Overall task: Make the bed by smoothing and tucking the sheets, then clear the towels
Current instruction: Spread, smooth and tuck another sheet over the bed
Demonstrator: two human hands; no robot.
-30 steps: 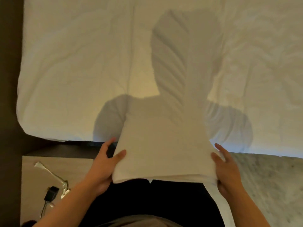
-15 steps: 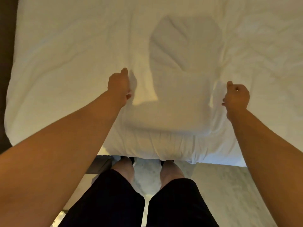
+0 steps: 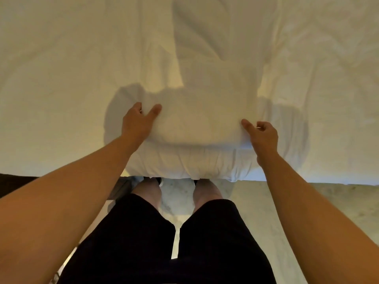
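Fingers of left hand lie spread on the folded towel, right hand fingers curled pinching its edge; towel between them on bed, sheet beyond wrinkled, clearing not done.

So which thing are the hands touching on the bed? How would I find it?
Start at the big white bed and go to its near edge, above the person's knees. The folded white towel lies there, between the left hand and right hand. It is a raised, smooth pad on wrinkled sheet.
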